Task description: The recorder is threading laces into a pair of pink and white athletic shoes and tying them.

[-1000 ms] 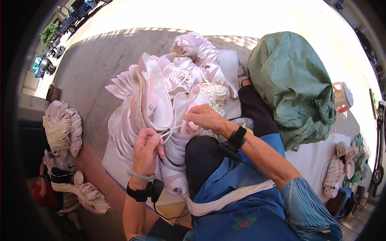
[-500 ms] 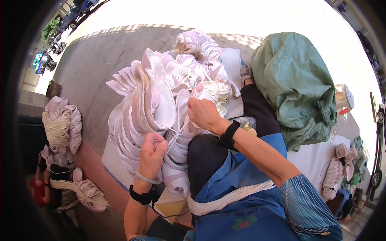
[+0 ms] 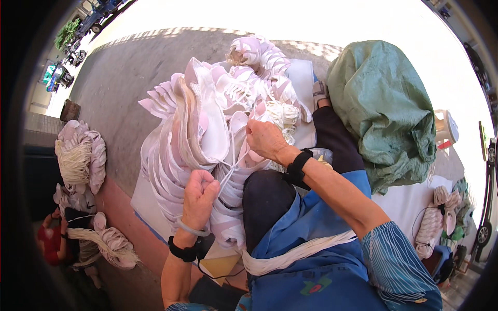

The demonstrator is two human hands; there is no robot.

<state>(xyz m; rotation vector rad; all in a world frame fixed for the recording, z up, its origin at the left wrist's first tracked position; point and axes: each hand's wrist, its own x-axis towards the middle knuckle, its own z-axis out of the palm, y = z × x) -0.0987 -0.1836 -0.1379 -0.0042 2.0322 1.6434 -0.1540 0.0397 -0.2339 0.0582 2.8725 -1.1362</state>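
A large pile of nested white and pale pink shoe uppers point(image 3: 174, 145) lies in front of me, with more stacked at its far end. My left hand point(image 3: 197, 199) is closed beside the near uppers, gripping one end of a white shoelace point(image 3: 228, 172). Above my knee, my right hand point(image 3: 265, 139) is closed on the lace's other side. Between the two hands the lace runs taut, with a crossing or knot near the edge of an upper. A bundle of white laces point(image 3: 298, 255) lies across the blue apron point(image 3: 324, 272) on my lap.
A bulging green sack point(image 3: 381, 114) stands to the right, with a pale plastic stool point(image 3: 446, 127) behind it. White sheeting point(image 3: 303, 72) lies under the pile. At left are more bundled uppers point(image 3: 80, 158) and a person in red point(image 3: 51, 243). Another bundle point(image 3: 429, 228) lies at right.
Both hands keep their hold on the lace, and my right hand has shifted slightly to the right. The pile looks nearly the same.
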